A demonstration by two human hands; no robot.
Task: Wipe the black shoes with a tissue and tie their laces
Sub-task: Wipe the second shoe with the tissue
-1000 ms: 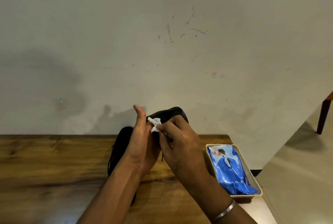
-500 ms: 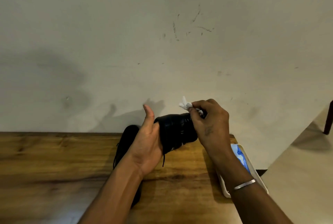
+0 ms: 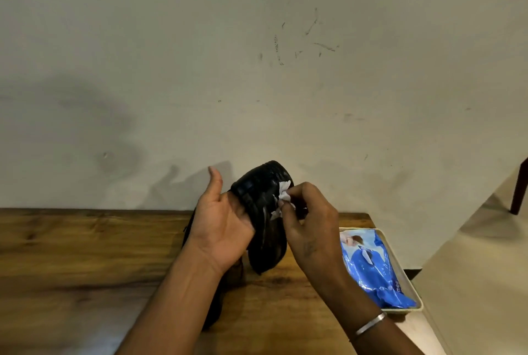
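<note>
My left hand (image 3: 221,229) holds a black shoe (image 3: 264,211) up above the wooden table (image 3: 85,254), sole side turned toward me and toe pointing up. My right hand (image 3: 310,223) pinches a crumpled white tissue (image 3: 281,200) and presses it against the shoe's right side near the toe. The second black shoe (image 3: 213,309) lies on the table beneath my left forearm, mostly hidden. No laces show clearly.
A blue wet-wipe pack (image 3: 374,266) lies in a cream tray (image 3: 413,294) at the table's right end. A scuffed pale wall stands right behind the table. A dark red chair leg (image 3: 518,186) shows at the far right.
The held shoe has turned from lying sideways to toe-up. My right hand has come down from the shoe's top right end to its side, tissue still pinched.
</note>
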